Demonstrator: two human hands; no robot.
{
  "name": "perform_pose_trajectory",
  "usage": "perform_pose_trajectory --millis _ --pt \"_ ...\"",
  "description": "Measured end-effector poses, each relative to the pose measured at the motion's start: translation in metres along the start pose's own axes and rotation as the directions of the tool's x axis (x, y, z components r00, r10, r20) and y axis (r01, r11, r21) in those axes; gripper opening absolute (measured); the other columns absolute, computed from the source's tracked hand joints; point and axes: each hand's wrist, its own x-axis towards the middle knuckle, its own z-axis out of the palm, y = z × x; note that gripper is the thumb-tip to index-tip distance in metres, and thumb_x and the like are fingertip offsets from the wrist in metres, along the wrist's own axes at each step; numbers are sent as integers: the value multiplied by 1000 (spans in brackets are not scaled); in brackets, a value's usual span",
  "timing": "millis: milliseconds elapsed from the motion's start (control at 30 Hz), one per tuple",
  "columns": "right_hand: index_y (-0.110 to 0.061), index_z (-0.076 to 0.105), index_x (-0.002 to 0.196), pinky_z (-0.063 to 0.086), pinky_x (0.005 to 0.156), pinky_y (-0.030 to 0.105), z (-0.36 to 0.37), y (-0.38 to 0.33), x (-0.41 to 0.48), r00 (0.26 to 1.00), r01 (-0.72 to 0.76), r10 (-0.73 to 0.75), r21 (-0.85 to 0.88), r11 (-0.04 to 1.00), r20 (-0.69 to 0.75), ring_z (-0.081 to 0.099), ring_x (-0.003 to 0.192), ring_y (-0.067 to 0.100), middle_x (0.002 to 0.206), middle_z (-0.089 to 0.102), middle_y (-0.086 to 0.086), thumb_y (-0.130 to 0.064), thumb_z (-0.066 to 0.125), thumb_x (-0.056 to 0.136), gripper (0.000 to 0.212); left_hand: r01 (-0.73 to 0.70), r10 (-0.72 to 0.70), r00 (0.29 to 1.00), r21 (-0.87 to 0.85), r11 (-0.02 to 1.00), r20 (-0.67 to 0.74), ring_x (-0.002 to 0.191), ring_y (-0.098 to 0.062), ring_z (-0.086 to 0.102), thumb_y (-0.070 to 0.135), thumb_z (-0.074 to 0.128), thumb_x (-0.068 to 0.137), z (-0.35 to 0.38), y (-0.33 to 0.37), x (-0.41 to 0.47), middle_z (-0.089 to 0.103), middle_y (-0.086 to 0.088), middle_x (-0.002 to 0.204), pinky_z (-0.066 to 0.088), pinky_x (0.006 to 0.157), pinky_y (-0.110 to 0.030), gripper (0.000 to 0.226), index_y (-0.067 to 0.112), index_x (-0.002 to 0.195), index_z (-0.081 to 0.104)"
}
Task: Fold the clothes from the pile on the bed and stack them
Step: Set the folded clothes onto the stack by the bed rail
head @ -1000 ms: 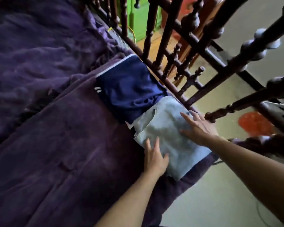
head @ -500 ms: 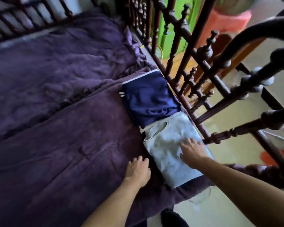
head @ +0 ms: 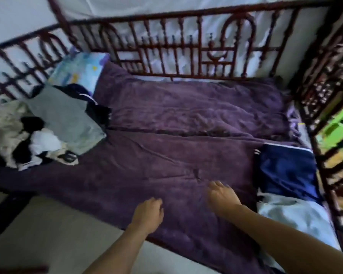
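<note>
Left hand (head: 149, 211) and right hand (head: 223, 196) have both come off the pale blue folded piece (head: 297, 216) since a second ago, and my view has swung left to take in the whole bed. Purple blanket (head: 186, 115) covers the mattress, creased across the middle. Dark wooden rail (head: 186, 46) runs along the far side and both ends. Unfolded pile (head: 38, 139) sits at the left end, grey garment (head: 67, 119) on top, white and black pieces beside it. Navy folded piece (head: 287, 171) lies at the right end by the rail, with the pale blue one touching its near edge. Patterned pillow (head: 77, 74) is in the far-left corner. Right hand is over bare blanket, fingers extended, holding nothing, blurred. Left hand is beside it nearer the bed edge, fingers loosely curled, empty.
</note>
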Motion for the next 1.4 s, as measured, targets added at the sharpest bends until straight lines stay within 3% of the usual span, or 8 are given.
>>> perform_pose_trajectory --millis 233,467,633,800,1033,1233,1400 --pt "-22 49 130 35 101 34 -49 -167 88 957 260 -270 -103 960 -104 41 127 22 134 46 2 -37 43 94 39 212 -215 969 -36 977 -122 105 -25 60 32 43 94 -41 -170 -71 62 -4 114 48 85 -34 24 20 108 58" --pt "-22 48 128 37 100 36 -69 -341 166 925 325 -346 -145 934 -156 45 122 23 130 49 2 -39 43 94 38 290 -287 948 1 957 -139 101 -27 61 29 41 94 -74 -350 -129 62 -8 110 47 87 -36 27 15 110 58" --pt "-22 50 127 40 97 35 -88 -422 206 904 366 -390 -156 917 -173 46 121 22 130 49 0 -38 44 94 37 339 -333 930 15 941 -157 104 -25 59 31 38 97 -96 -436 -138 60 -8 114 43 87 -33 30 14 112 57" --pt "-20 51 118 42 92 35 -99 -466 260 909 358 -384 -168 918 -162 48 117 21 124 50 0 -35 43 95 28 359 -359 922 -30 933 -143 108 -25 57 29 38 98 -107 -489 -119 58 -8 116 43 88 -35 27 13 113 54" --pt "-25 49 124 42 89 33 -81 -504 378 942 317 -328 -127 940 -74 48 119 21 127 48 -1 -39 46 93 35 317 -316 945 -2 948 -82 111 -25 53 29 36 98 -120 -574 -40 54 -7 118 42 88 -35 26 15 114 51" --pt "-28 51 119 42 87 32 -60 -516 493 981 184 -183 -6 983 65 48 120 19 127 50 -2 -40 42 92 31 288 -289 957 35 957 7 113 -26 52 32 36 98 -143 -652 56 52 -6 121 40 90 -36 30 18 121 50" --pt "-27 53 113 44 84 35 -58 -527 551 983 114 -118 39 993 139 51 117 20 121 52 -2 -44 43 91 29 239 -239 971 -10 971 -25 107 -19 54 34 36 96 -150 -701 117 56 0 114 39 84 -31 26 18 111 52"
